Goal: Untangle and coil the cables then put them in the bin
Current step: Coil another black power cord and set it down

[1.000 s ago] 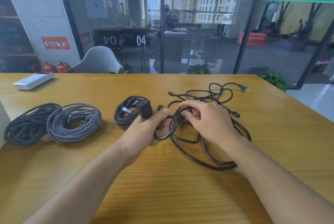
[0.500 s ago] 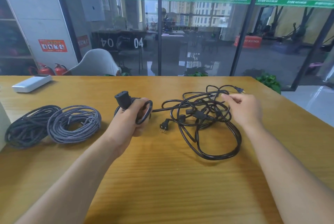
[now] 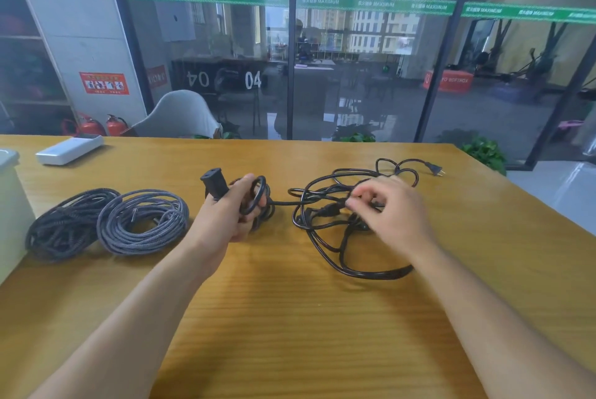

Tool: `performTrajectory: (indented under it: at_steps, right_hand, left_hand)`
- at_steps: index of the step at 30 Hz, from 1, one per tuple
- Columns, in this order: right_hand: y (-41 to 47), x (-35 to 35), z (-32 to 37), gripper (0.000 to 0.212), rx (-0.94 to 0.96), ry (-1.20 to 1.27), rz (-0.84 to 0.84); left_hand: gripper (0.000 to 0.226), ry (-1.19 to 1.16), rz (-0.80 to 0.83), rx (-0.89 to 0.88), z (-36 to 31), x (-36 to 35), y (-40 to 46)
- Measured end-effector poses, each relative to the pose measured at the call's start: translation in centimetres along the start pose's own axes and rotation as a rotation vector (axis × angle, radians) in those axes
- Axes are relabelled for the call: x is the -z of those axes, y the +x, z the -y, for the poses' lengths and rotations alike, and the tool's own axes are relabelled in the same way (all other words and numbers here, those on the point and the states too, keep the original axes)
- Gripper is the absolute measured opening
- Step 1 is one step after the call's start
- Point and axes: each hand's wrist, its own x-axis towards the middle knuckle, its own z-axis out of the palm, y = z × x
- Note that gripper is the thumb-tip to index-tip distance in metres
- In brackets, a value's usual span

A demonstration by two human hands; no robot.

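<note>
A long wooden table (image 3: 290, 318) with a honey-coloured grain stands before a glass wall, and the tangle of black rubber power cables (image 3: 342, 224) right of its middle serves as the landmark. At the far left edge, well apart from that tangle, a pale plastic bin (image 3: 9, 205) shows only 1 wall and part of its rim; what lies inside it cannot be seen. Behind it, toward the back left, lies a flat white oblong device (image 3: 69, 149). Between bin and tangle rest 2 finished coils side by side and touching: a black braided cable coil (image 3: 63, 226) and, nearer the tangle, a grey braided cable coil (image 3: 142, 221); neither is in the bin yet. Just left of the tangle the left hand (image 3: 230, 215) grips a few black loops with the black socket-end connector (image 3: 214, 184) standing up above the thumb, and 1 strand runs taut from that fist into the tangle. Over the tangle's upper right part the right hand (image 3: 392, 215) hovers, fingers curled as if pinching a strand, though the blur leaves it unclear whether they hold anything. A black 2-pin plug (image 3: 435, 169) lies past the tangle at the back right. By my judgement, untangling is partly done; most coiling and all binning remain.
</note>
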Motion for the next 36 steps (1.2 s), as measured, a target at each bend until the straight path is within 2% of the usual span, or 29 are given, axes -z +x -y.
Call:
performTrajectory:
  at_steps: [2,3,6,7,10,12,15,22,27,30,34,36]
  right_hand:
    - [0.2,-1.4,0.7,0.033,0.069,-0.141,0.082]
    - [0.4,-2.1,0.5,0.034,0.074,-0.18,0.081]
    - [1.0,-3.1,-0.3,0.015,0.071,-0.247,0.003]
    - [1.2,-2.9,-0.8,0.016,0.032,-0.257,-0.017]
    - [1.3,-1.6,-2.1,0.017,-0.05,-0.197,-0.036]
    - [0.9,-1.4,-2.2,0.015,-0.023,-0.148,0.063]
    - [0.5,-2.3,-1.2,0.03,-0.013,-0.109,0.213]
    - [0.9,-3.1,-1.5,0.012,-0.017,-0.053,0.19]
    - [0.9,-3.6,-1.4,0.02,0.047,-0.04,0.215]
    - [1.0,-3.5,-1.4,0.016,0.023,-0.068,0.212]
    - [1.1,-3.8,-1.4,0.034,0.035,-0.067,0.286]
    - [1.2,-4.0,-1.7,0.025,0.043,-0.082,0.289]
  left_hand:
    - [0.047,0.021,0.035,0.004,0.2,-0.2,0.0]
    - [0.048,0.033,0.053,0.005,0.3,-0.3,0.0]
    - [0.044,0.062,0.087,0.023,0.6,-0.5,0.1]
    - [0.04,0.067,0.091,0.028,0.6,-0.5,0.0]
    - [0.036,0.075,0.081,0.022,0.2,-0.6,-0.2]
    - [0.035,0.075,0.07,0.026,-0.1,-0.8,-0.4]
    - [0.033,0.069,0.096,0.057,-0.3,-1.1,-0.7]
    - [0.04,0.135,0.179,0.089,-0.1,-1.1,-0.3]
    - [0.038,0.114,0.107,0.155,0.3,-1.3,0.3]
    - [0.035,0.112,0.084,0.177,0.4,-1.4,0.3]
    - [0.037,0.089,0.108,0.166,0.4,-1.3,0.4]
    - [0.034,0.085,0.127,0.156,0.4,-1.2,0.2]
